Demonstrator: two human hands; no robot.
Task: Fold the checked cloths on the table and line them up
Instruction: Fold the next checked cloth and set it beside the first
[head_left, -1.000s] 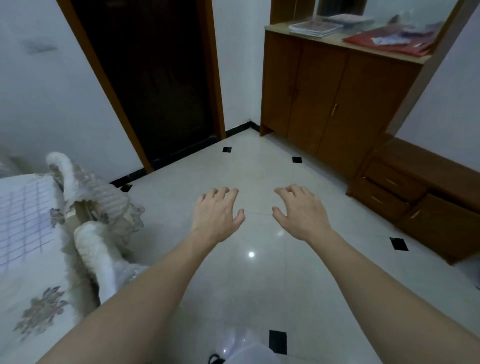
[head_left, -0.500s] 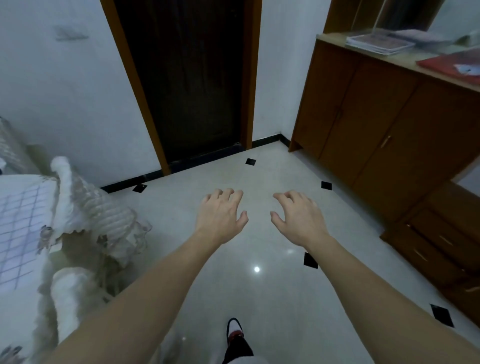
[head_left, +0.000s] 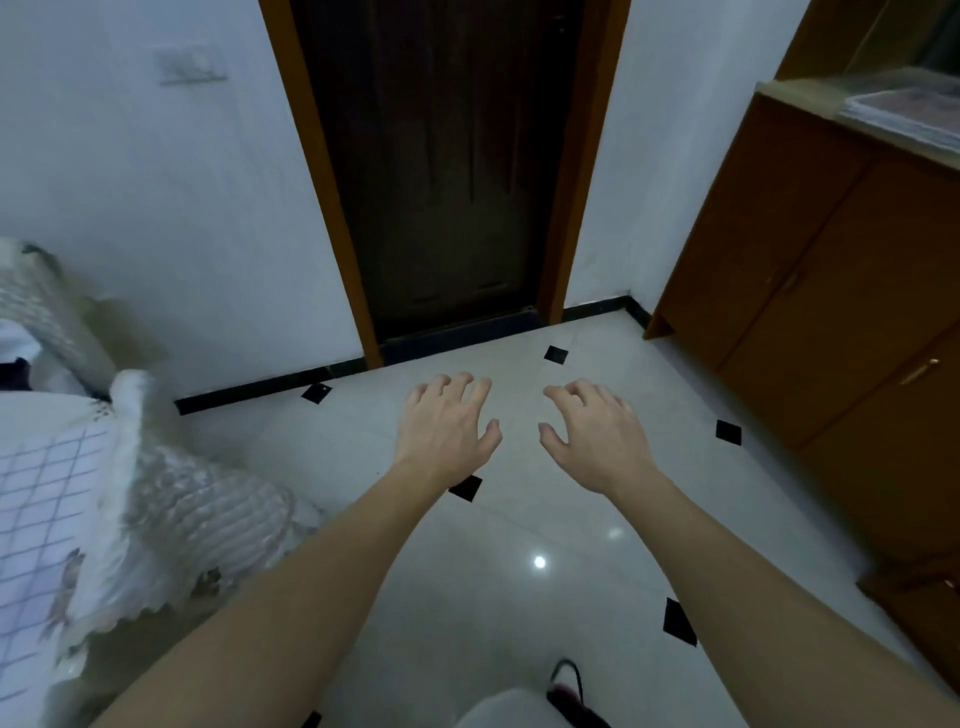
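A checked cloth (head_left: 36, 499) is seen at nine o'clock, lying on the lace-covered table (head_left: 208, 519). The left hand (head_left: 447, 426) and right hand (head_left: 592, 436) are held out at the centre over the tiled floor (head_left: 519, 597), fingers loosely spread, nothing gripped. The cloth is best reached by a turn toward nine o'clock, then taken by its corners.

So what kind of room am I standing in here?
Probably a room in a home: a dark wooden door, a brown wooden cabinet, a glossy tiled floor, and a checked cloth on a lace-covered table.
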